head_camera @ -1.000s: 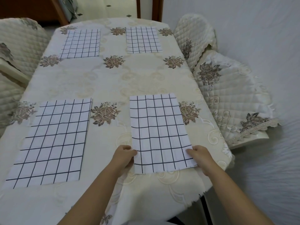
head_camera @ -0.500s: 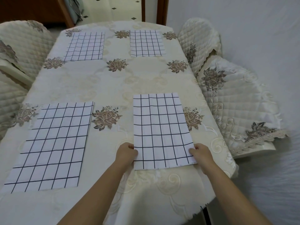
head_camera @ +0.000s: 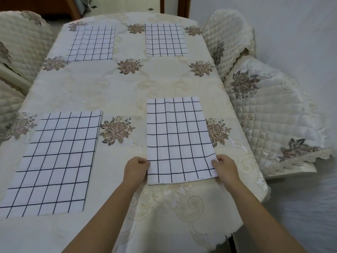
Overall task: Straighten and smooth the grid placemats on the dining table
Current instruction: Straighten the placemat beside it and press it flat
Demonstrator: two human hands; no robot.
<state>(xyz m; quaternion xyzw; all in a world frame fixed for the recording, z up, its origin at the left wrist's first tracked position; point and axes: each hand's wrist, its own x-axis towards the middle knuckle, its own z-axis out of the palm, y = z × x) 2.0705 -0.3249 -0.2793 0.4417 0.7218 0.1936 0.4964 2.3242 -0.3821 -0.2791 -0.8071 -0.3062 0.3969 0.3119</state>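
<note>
The counter [head_camera: 109, 92] fills most of the view, an oval top under a cream tablecloth [head_camera: 160, 207] with embroidered brown flowers that hangs over the near edge. Quilted cream chairs stand around it: a near-right chair [head_camera: 273, 115] and a far-right chair [head_camera: 229, 39] along the right edge, and a left chair [head_camera: 20, 42] by the far-left side.

Four white grid placemats lie flat on the cloth, one toward each corner and well apart from each other. The near-left placemat [head_camera: 54, 161] is by the near-left corner, with faint crease lines across it. The far-left placemat [head_camera: 92, 43] and the far-right placemat [head_camera: 166, 40] sit side by side close to the far edge. The near-right placemat [head_camera: 178, 139] lies close to the near edge, toward the right side, beside an embroidered flower.

Both hands are on that near-right placemat. The left hand [head_camera: 135, 168] pinches its left edge close to the near-left corner, fingers curled. The right hand [head_camera: 226, 168] pinches its right edge close to the near-right corner, thumb lying on top of the cloth.
</note>
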